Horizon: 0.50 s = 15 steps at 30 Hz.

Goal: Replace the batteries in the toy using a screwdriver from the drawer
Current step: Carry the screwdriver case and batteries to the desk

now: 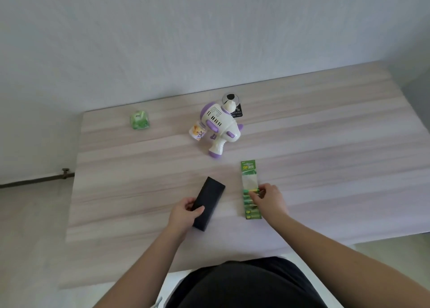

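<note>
While both bare forearms reach out from the near edge, the pale wood-grain table carries a small number of things. One white and purple plastic toy shaped like a space-themed blaster lies on its side toward the far middle, its grip pointing near and a small bottle with an orange printed label fixed at its left side. Just beyond the toy stands one clear round container with a dark label, partly hidden by it. Well apart to the far left sits one small green wrapped packet.

Nearer, one flat black rectangular box lies at an angle on the table. The left hand holds its near left part, thumb curled over the top face and fingers wrapped round the left edge. To the right of the box lies one long green blister card of batteries, running far to near. Its far part looks emptied, showing only clear film, and about five green cells lie side by side in its near part; the count is unsure because the right hand covers some. That hand rests on the card, its fingertips pinching at the cells nearest the empty section.

One dark metal rod with a small knob runs along the floor at far left.
</note>
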Each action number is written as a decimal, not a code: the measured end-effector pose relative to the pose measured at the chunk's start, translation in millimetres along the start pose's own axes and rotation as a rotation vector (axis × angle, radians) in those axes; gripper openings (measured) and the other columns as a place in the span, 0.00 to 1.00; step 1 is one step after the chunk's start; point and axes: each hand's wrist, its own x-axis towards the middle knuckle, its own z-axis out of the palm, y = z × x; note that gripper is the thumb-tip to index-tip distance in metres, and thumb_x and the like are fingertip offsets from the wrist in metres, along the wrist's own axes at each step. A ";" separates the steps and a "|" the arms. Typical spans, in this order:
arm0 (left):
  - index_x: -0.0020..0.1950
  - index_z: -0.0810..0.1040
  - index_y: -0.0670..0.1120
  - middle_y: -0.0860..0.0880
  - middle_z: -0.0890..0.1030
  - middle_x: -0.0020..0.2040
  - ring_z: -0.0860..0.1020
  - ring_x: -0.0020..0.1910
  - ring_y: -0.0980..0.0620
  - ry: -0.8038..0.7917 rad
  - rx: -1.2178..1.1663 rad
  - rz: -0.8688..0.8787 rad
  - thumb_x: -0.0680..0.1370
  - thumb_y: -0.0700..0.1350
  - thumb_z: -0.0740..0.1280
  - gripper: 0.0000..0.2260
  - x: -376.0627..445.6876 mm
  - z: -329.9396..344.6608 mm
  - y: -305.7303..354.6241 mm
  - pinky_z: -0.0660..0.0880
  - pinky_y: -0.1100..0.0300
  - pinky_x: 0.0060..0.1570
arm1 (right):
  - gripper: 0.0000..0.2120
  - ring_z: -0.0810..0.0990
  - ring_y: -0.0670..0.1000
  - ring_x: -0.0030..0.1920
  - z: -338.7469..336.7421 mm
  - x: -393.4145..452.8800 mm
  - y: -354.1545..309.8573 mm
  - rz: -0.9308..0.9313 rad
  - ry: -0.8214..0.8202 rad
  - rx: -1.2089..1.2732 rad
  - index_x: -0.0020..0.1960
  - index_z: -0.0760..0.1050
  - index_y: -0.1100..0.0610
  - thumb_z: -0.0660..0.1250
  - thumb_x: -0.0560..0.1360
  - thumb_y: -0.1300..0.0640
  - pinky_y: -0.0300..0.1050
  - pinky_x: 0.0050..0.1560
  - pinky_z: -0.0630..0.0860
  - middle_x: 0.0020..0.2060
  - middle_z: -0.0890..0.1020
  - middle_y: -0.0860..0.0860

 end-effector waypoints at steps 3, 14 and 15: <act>0.58 0.77 0.46 0.49 0.79 0.50 0.78 0.50 0.49 0.049 0.155 0.040 0.74 0.41 0.72 0.13 1.8 6.3 1.3 0.74 0.57 0.50 | 0.16 0.78 0.52 0.47 -2.9 1.6 0.8 -0.033 0.004 -0.100 0.57 0.74 0.52 0.65 0.76 0.42 0.45 0.42 0.73 0.49 0.75 0.49; 0.65 0.77 0.51 0.48 0.73 0.54 0.74 0.55 0.48 0.058 0.568 0.245 0.76 0.47 0.69 0.17 14.3 5.6 2.4 0.69 0.59 0.58 | 0.19 0.78 0.55 0.49 -11.2 -0.9 3.2 -0.070 0.022 -0.079 0.59 0.68 0.53 0.65 0.76 0.42 0.46 0.41 0.73 0.54 0.74 0.49; 0.65 0.77 0.51 0.48 0.73 0.54 0.74 0.55 0.48 0.050 0.586 0.261 0.77 0.46 0.69 0.17 14.6 5.6 5.4 0.69 0.59 0.58 | 0.19 0.78 0.55 0.49 -13.3 -2.3 2.9 -0.076 0.046 -0.061 0.59 0.68 0.54 0.65 0.76 0.43 0.47 0.42 0.73 0.54 0.73 0.49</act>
